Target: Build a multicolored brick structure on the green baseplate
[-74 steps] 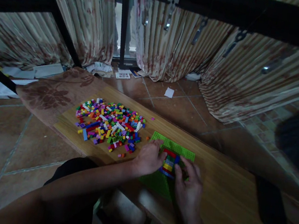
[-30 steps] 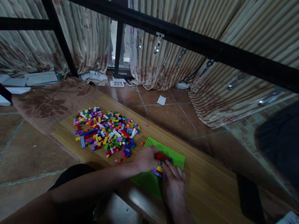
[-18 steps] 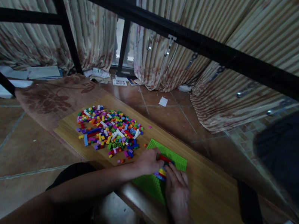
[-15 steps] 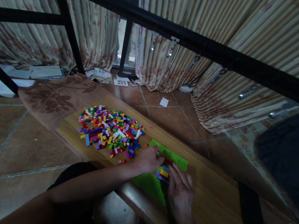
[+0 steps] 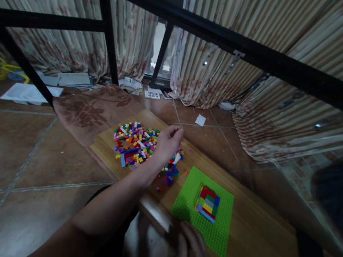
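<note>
Left of the green baseplate (image 5: 220, 236), reaches over the loose bricks (image 5: 137, 141) with the left hand (image 5: 166, 146), fingertips bunched nearly closed — cannot tell whether on a brick. Off the baseplate's near edge, curls the right hand (image 5: 194, 256) loosely — grip too blurred to tell. Has the brick block (image 5: 208, 202) seated near mid-baseplate, apart from both hands.

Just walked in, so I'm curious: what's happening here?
Someone is busy at a wooden table. The left hand is over a pile of toy bricks, fingertips together; whether it holds one is unclear. The blurred right hand is by the near edge of the green baseplate. Neither touches the small multicoloured brick build on it.
</note>
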Available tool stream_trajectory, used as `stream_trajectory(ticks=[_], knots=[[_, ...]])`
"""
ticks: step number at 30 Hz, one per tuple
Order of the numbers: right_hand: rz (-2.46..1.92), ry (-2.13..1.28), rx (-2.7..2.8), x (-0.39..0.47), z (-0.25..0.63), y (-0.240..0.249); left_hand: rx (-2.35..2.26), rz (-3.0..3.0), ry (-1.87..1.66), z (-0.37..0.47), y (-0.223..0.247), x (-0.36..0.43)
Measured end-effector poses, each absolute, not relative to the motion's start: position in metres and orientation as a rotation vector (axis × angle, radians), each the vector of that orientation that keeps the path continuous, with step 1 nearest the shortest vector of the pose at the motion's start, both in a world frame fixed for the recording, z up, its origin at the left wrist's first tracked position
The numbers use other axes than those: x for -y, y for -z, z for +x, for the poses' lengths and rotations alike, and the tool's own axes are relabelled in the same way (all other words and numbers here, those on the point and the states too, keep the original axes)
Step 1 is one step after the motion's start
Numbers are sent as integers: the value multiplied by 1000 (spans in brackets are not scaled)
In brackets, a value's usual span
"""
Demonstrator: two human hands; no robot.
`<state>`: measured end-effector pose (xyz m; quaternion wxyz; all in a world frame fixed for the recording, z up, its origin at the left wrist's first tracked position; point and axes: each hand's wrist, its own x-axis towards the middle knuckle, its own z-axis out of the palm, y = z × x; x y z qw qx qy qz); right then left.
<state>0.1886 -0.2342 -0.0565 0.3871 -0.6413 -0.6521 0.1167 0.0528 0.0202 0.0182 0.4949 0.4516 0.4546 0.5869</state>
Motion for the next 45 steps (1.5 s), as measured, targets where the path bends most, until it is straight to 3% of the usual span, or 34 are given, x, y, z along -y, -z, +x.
stream_trajectory(ticks=[7, 19, 33, 45], knots=[[-1650, -383, 1865, 180, 118, 57, -932, 510, -1755, -26, -35, -48], [-1470, -242, 2228, 123, 32, 72, -912, 350, -1848, -80, -33, -52], [-1567, 105, 2092, 98, 51, 72, -915, 211, -1909, -124, -29, -53], [-1716, 35, 2194, 83, -8, 61, -953, 176, -1921, -143, -26, -50]])
